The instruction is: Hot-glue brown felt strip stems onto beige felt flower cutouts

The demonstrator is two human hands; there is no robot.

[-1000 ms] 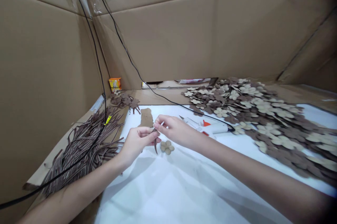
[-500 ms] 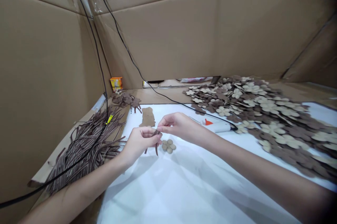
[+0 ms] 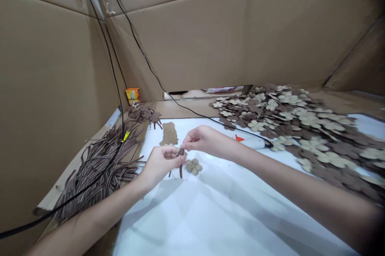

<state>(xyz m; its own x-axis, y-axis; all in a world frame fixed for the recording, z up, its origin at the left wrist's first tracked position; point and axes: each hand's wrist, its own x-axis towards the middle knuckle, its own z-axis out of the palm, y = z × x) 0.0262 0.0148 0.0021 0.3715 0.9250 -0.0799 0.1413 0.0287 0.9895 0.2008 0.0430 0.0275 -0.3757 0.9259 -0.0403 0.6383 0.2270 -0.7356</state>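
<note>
Between my two hands is a brown strip (image 3: 181,171), folded so that two ends hang down over the white board. My left hand (image 3: 165,164) pinches it from the left, with a pale petal-like edge showing behind the fingers. With thumb and forefinger, my right hand (image 3: 197,140) grips the upper part of the strip. Just right of the strip, a beige flower (image 3: 194,166) with rounded petals lies flat on the white board (image 3: 192,216). Behind my fingers rests a torn piece of brown cardboard (image 3: 169,133).
Many brown strips (image 3: 99,167) are piled at the left. Brown and beige flower cutouts (image 3: 300,123) heap up at the right. A white glue gun (image 3: 252,142) with an orange part lies behind my right forearm. Black cables (image 3: 144,57) cross the space; an orange box (image 3: 132,95) stands in the corner.
My right hand has risen slightly, and the strip now stands more upright between my fingers with its ends hanging lower. The beige flower remains on the board.
</note>
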